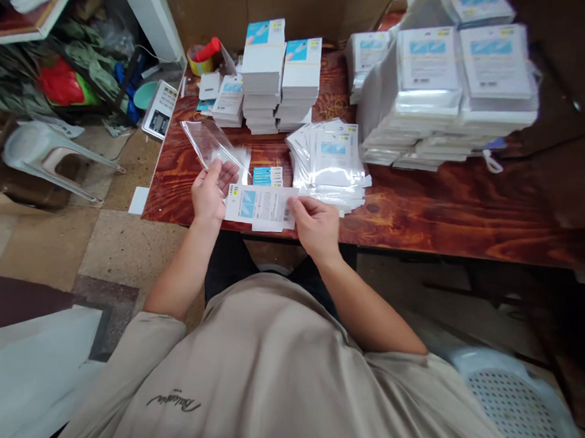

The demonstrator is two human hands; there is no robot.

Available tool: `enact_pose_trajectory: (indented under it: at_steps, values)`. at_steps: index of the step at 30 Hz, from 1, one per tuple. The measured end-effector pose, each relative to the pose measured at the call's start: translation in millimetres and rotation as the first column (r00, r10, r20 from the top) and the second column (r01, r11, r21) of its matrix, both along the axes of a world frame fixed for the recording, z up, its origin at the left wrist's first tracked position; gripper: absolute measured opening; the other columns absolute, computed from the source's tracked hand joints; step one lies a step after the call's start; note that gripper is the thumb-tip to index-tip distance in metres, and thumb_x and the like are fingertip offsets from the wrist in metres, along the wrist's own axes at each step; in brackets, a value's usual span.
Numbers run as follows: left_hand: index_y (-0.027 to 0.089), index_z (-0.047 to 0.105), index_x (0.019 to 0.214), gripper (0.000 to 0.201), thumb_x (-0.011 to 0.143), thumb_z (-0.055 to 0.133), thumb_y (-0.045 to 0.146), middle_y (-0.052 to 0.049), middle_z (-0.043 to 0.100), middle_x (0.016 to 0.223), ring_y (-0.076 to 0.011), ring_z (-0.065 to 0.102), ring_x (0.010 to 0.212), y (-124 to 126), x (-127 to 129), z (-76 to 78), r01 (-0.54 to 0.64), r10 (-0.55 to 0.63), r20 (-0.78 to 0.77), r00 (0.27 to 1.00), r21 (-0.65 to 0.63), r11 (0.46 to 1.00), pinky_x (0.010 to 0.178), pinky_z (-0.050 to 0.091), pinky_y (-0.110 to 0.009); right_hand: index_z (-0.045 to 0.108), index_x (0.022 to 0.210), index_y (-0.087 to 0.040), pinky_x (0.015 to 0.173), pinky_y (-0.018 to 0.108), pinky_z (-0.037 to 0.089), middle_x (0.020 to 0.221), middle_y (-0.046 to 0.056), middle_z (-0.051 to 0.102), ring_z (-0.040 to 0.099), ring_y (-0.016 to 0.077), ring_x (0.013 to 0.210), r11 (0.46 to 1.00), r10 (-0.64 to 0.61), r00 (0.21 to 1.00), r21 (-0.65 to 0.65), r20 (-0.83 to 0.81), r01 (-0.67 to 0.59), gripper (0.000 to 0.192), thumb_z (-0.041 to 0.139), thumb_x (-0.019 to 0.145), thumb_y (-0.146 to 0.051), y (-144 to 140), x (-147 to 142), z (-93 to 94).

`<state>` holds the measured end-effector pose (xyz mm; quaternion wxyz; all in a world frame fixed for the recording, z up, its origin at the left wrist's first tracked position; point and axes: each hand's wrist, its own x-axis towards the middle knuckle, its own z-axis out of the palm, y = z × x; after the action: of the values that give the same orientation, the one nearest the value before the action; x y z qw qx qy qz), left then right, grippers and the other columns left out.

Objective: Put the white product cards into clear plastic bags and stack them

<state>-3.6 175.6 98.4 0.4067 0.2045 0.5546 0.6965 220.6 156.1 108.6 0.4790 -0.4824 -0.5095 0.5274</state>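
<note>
My left hand is closed on a transparent plastic bag, pinched between thumb and fingers, with the bag extending away over the table. My right hand pinches the right end of a white printed card with a blue picture and a yellow mark. The card's left end lies close to my left palm; whether it touches is hard to tell. Just beyond the card are small blue-and-white cards. A fanned pile of bagged cards lies beyond my right hand.
Tall stacks of cards stand at the back of the wood-patterned table. Large stacks of bagged cards rise at the back right. A tape roll sits at the back left. Plastic stools are on the floor.
</note>
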Motion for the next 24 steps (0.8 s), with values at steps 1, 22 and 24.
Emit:
enact_pose_trajectory:
  at_steps: [1, 22, 24]
  values:
    - [0.021, 0.065, 0.096, 0.025, 0.087, 0.074, 0.043, -0.008, 0.076, 0.108, -0.0213, 0.074, 0.107, -1.2, 5.4, 1.1, 0.007, -0.007, 0.034, 0.999, 0.011, 1.0, 0.094, 0.06, -0.036, 0.072, 0.074, -0.017, 0.043, 0.023, 0.048, 0.058, -0.002, 0.054, 0.048, 0.0104, 0.051, 0.999, -0.042, 0.999, -0.035, -0.029, 0.041, 0.035, 0.072, 0.083, -0.051, 1.6, -4.2, -4.2]
    - [0.018, 0.068, 0.094, 0.037, 0.078, 0.085, 0.047, -0.003, 0.076, 0.086, -0.0164, 0.073, 0.072, -27.9, 22.3, 20.1, 0.028, -0.02, -0.087, 0.996, 0.086, 0.996, 0.071, 0.063, -0.032, 0.07, 0.075, -0.018, 0.052, 0.024, 0.045, 0.058, -0.002, 0.056, 0.054, 0.011, 0.053, 0.987, -0.116, 0.985, 0.095, -0.126, 0.128, 0.039, 0.068, 0.092, -0.053, 3.3, -24.4, -14.7]
    - [0.018, 0.067, 0.094, 0.039, 0.076, 0.086, 0.047, -0.003, 0.075, 0.085, -0.0166, 0.073, 0.072, -26.6, 14.2, 21.4, 0.02, -0.01, -0.095, 0.995, 0.104, 0.994, 0.07, 0.062, -0.032, 0.066, 0.068, -0.018, 0.055, 0.024, 0.043, 0.059, -0.001, 0.057, 0.052, 0.0106, 0.055, 0.988, -0.019, 0.999, 0.15, -0.036, 0.025, 0.042, 0.068, 0.092, -0.052, 6.9, -17.4, -12.9]
